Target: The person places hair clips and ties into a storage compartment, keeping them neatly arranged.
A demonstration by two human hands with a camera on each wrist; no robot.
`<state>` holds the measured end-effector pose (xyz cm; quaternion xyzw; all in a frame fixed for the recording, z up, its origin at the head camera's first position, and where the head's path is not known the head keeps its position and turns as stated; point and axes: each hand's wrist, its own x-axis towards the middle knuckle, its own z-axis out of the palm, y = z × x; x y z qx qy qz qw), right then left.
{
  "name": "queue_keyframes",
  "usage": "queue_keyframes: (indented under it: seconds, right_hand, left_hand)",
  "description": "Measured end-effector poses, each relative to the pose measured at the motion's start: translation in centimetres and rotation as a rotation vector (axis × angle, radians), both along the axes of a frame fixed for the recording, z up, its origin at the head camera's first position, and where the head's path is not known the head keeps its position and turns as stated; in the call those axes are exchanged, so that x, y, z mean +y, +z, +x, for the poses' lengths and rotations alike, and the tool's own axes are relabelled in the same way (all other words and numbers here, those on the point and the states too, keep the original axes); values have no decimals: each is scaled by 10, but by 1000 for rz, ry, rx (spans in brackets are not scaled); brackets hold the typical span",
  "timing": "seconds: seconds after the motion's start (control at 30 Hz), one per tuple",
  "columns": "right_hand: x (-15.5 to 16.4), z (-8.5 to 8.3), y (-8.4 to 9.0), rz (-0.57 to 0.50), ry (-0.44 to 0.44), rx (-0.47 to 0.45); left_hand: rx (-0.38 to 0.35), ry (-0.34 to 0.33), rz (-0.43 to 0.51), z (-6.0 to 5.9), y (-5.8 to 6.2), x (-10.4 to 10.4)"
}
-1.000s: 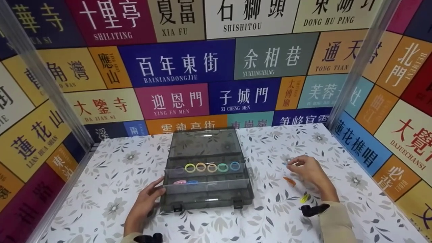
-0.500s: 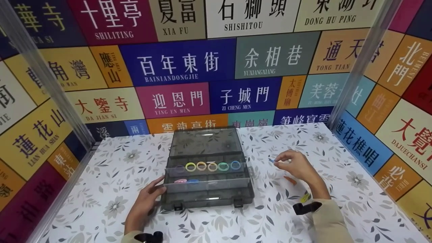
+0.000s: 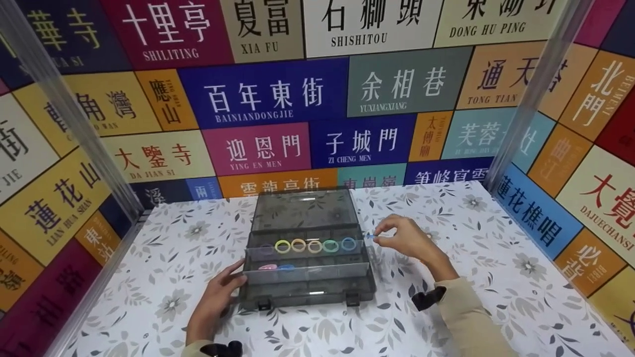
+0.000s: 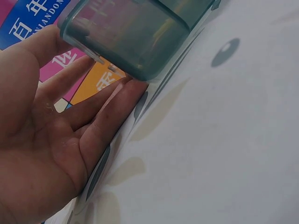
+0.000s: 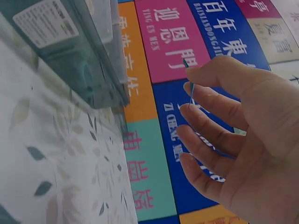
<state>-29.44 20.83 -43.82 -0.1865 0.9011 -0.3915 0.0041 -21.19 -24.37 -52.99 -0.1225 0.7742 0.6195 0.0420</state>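
- One small blue band (image 3: 369, 236) is the live item: the right hand (image 3: 404, 243) pinches it between thumb and forefinger, in the air just off the right edge of the organizer box (image 3: 306, 292), level with the box's far row.
- Key relation: the box lies to the left of that hand, so the band sits just right of the row of rings (image 3: 314, 245); only the box's right wall lies between them.
- Right hand is the nearer one to that row by a clear margin; left hand (image 3: 214, 303) is at the near-left corner, well apart from the band.
- Band look: thin, blue-teal, small. In the right wrist view it shows as a slim vertical sliver (image 5: 190, 84) sticking up past the fingertips (image 5: 198, 74), remaining fingers loosely spread below. Exact shape too small to tell.
- Left hand: fingers straight, laid against the box's near-left corner, thumb on top edge; in the left wrist view the fingertips (image 4: 122, 95) touch under the box's rounded corner (image 4: 135, 42). Bracing, not gripping.
- Box: smoky translucent grey, lid (image 3: 303, 209) open and lying flat on the far side, long axis left-right, two latches on the near wall.
- Contents: five rings side by side in the far row — yellow, orange, yellowish, green, blue; a pink piece (image 3: 266, 267) and a blue piece (image 3: 285, 267) in the row nearer.
- Box rests on a floral-print tabletop (image 3: 173, 277), with walls of coloured sign panels (image 3: 268, 99) behind and on both sides.
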Motion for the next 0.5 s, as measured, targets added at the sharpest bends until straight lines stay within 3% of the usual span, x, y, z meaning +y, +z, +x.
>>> queue_keyframes:
  seconds: [0.5]
  right_hand:
    - [-56, -15, 0, 42, 138, 83]
  left_hand:
    - [33, -17, -41, 2, 1, -1]
